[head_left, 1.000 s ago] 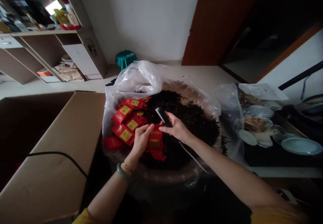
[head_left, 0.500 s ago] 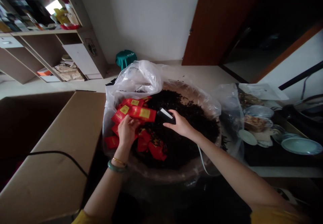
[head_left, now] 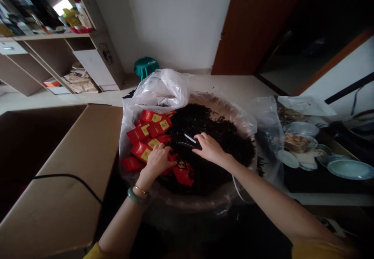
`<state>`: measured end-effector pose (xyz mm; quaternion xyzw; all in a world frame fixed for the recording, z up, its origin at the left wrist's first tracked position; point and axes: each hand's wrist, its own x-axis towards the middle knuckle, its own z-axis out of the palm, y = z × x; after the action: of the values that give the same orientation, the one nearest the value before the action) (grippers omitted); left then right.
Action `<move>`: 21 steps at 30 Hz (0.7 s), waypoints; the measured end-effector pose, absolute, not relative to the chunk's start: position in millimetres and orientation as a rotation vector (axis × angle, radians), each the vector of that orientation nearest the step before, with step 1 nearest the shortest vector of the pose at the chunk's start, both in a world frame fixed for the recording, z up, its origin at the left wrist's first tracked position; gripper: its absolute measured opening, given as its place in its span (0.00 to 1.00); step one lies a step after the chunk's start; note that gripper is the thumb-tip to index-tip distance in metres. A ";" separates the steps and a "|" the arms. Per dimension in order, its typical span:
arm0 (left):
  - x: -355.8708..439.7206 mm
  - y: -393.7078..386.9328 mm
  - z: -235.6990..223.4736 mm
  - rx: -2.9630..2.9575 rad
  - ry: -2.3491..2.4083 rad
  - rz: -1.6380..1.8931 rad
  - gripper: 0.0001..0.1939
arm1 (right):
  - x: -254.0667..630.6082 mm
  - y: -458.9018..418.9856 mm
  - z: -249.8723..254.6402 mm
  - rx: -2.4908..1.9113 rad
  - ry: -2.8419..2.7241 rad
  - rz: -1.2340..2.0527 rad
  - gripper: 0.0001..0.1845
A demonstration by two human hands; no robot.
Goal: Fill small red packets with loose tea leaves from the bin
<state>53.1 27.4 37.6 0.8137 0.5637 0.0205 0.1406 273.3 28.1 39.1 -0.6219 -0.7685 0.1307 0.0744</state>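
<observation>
My right hand (head_left: 210,148) is closed on a small black hand-held device (head_left: 195,143) with jaw-like bars and a white strip, above dark dried tea leaves (head_left: 216,130). A white cord (head_left: 237,187) runs below my right forearm. My left hand (head_left: 157,161), palm down, has its fingers curled over a red packet (head_left: 172,166) at the edge of a pile; the fingers partly hide it. Other red packets with yellow labels (head_left: 160,126) lie beyond and left of that hand. Leaves and packets sit in a wide round basket (head_left: 189,203) lined with clear plastic (head_left: 172,83).
An open cardboard box (head_left: 73,165) stands at the left, with a black cable (head_left: 67,176) across it. At the right, a low table holds bowls (head_left: 349,168) and a plastic bag (head_left: 267,130). Behind are a teal-covered bin (head_left: 146,67), shelves (head_left: 52,56) and a brown door (head_left: 242,29).
The packet that was in my left hand now lies on the pile, and that hand has moved down and right onto another packet. The device in my right hand has dipped slightly, its bars now apart.
</observation>
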 end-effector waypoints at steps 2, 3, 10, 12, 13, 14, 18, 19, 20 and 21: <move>54.1 26.3 39.4 2.350 1.617 0.016 0.25 | 264.3 17.9 49.7 -1.820 -2.496 0.604 0.14; 54.4 26.5 39.7 2.334 1.612 0.011 0.25 | 258.1 11.6 52.2 -1.798 -2.603 0.729 0.16; 54.0 30.0 37.7 2.260 1.584 0.074 0.20 | 220.2 -23.6 41.8 -1.879 -2.762 0.646 0.32; 53.2 31.0 36.6 2.243 1.587 0.087 0.19 | 221.0 -22.7 43.2 -1.866 -2.759 0.679 0.31; 52.7 31.7 35.7 2.237 1.587 0.104 0.18 | 223.2 -20.5 45.0 -1.844 -2.766 0.718 0.29; 52.0 32.5 34.5 2.234 1.586 0.133 0.18 | 226.1 -17.5 46.9 -1.822 -2.773 0.770 0.26; 48.4 36.8 26.3 2.250 1.580 0.327 0.17 | 239.3 -3.2 48.9 -1.758 -2.771 1.010 0.12; 47.5 38.0 24.0 2.254 1.584 0.378 0.16 | 242.1 0.0 47.8 -1.755 -2.751 1.049 0.10; 46.8 39.3 21.8 2.258 1.589 0.429 0.15 | 244.6 2.8 46.7 -1.758 -2.727 1.070 0.08; 46.4 40.5 19.9 2.258 1.594 0.483 0.14 | 246.9 5.2 46.0 -1.769 -2.702 1.074 0.08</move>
<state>46.4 40.5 19.9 0.7934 0.5600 0.1698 0.1674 246.9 5.2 46.0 -0.5153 -0.7871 0.3130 -0.1303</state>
